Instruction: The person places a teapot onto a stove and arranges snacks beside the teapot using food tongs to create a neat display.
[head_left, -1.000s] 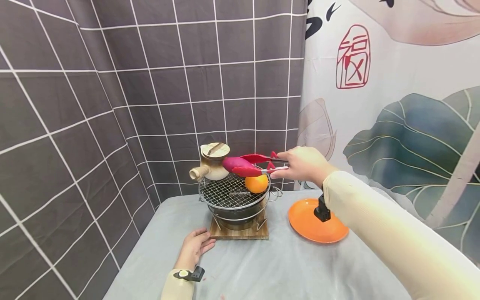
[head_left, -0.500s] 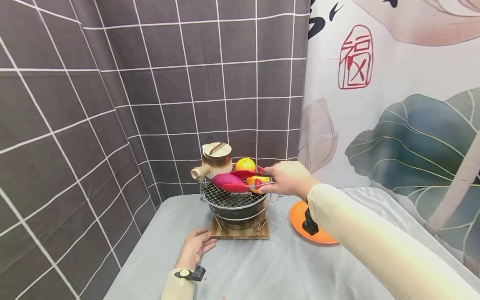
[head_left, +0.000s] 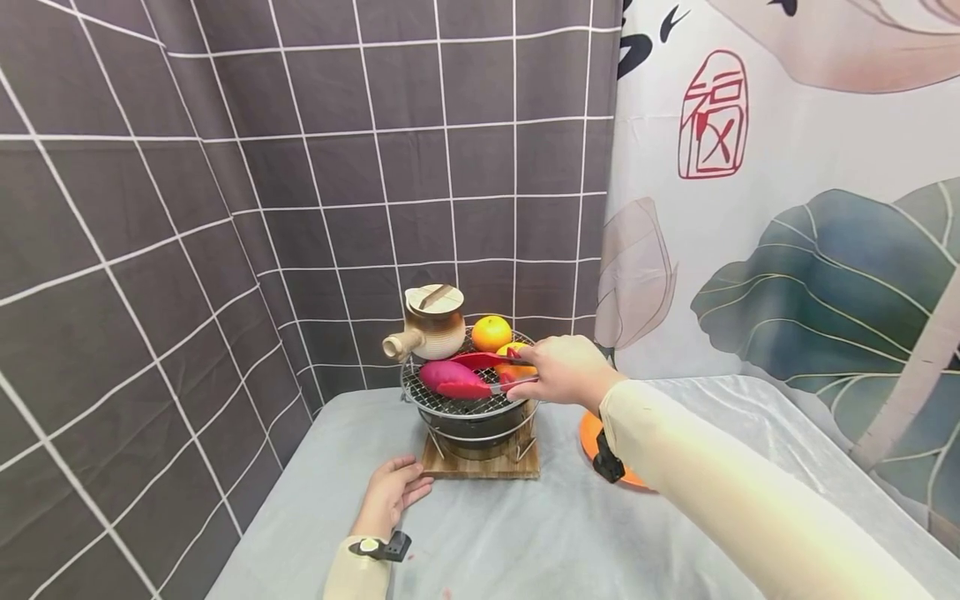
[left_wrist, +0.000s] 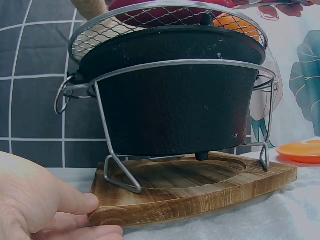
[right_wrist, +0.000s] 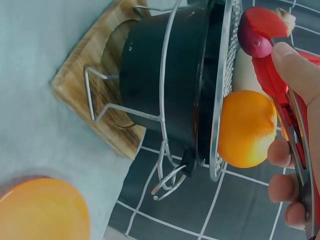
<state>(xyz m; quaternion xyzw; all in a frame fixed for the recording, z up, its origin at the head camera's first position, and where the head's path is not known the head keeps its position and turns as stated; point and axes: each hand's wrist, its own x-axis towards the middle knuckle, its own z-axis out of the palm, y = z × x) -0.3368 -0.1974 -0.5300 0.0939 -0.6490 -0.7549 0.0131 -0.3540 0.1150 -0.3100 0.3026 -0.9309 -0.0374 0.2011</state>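
My right hand (head_left: 562, 368) grips a pair of red-tipped metal tongs (head_left: 517, 372) over the grill. Between the tongs' red heads is a magenta, elongated piece that looks like a sweet potato (head_left: 444, 379), low over or on the round wire grate (head_left: 414, 392); I cannot tell which. Partly behind the tongs sits an orange (right_wrist: 247, 129) on the grate's right side, and another orange fruit (head_left: 491, 333) lies farther back. My left hand (head_left: 391, 493) touches the front-left corner of the wooden board (left_wrist: 195, 207) under the black grill bowl (left_wrist: 175, 105), fingers fairly straight.
A small clay teapot (head_left: 435, 333) with a side handle and pale lid stands at the grate's back left. An orange plate (right_wrist: 45, 210) lies on the cloth-covered table (head_left: 480, 533) to the right, partly hidden by my right arm. Hanging grey checked cloth (head_left: 360, 167) backs the table.
My right hand has moved left and down with the tongs, carrying the sweet potato from beside the teapot to the grate's front. The rear fruit has come into view. My left hand has stayed put.
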